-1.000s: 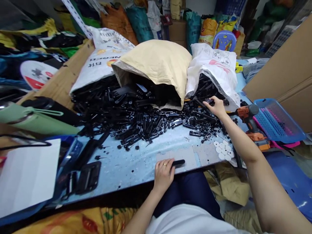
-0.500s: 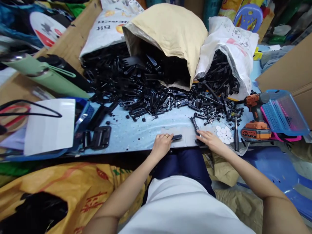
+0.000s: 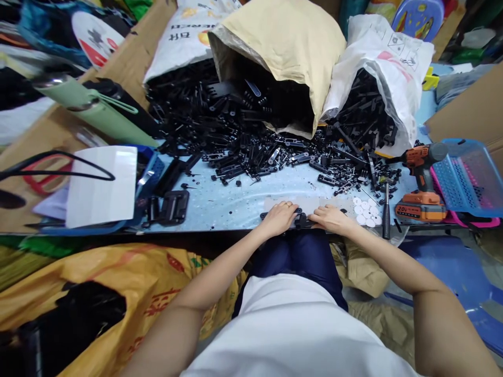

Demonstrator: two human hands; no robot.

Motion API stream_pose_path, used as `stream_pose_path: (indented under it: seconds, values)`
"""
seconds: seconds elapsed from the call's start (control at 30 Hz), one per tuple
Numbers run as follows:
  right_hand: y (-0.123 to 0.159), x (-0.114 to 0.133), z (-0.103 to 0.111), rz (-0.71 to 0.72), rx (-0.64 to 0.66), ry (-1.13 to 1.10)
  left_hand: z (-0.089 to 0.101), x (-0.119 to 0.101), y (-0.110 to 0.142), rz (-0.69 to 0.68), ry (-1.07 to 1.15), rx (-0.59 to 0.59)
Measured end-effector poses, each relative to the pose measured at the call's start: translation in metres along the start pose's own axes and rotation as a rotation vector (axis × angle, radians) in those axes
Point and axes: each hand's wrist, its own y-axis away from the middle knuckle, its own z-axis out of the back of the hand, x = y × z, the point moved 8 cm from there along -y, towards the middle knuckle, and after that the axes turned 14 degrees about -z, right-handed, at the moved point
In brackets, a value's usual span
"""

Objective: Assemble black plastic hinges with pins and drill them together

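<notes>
Black plastic in both hands: pinching a long bar point(image 3: 264, 215) with the left hand point(image 3: 280, 217) at the near edge of the blue surface point(image 3: 220, 209), and a dark fitting point(image 3: 302, 221) with the right hand point(image 3: 330, 218) just beside it, with the fingers of each bent and close together. Near the right hand, a cluster of white discs point(image 3: 367, 210), then a hammer point(image 3: 386, 214), an orange drill point(image 3: 423, 175) and a blue basket point(image 3: 463, 180). Blocking the far side, a heap of black parts point(image 3: 243, 154) before three open sacks point(image 3: 286, 47). To the left, a black bracket point(image 3: 175, 207), then a blue tray point(image 3: 157, 168) under a white sheet point(image 3: 101, 183)
</notes>
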Motion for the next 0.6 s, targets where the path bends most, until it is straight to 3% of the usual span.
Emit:
stream_pose_path:
  seconds: [0.37,0.6]
  values:
    - [-0.002,0.004,0.002,-0.115,0.084,-0.153,-0.002,0.001,-0.003,0.042,0.019,0.041]
    - [-0.001,0.009,0.016,-0.146,0.023,-0.031,0.000,-0.003,0.007,-0.001,0.060,-0.074]
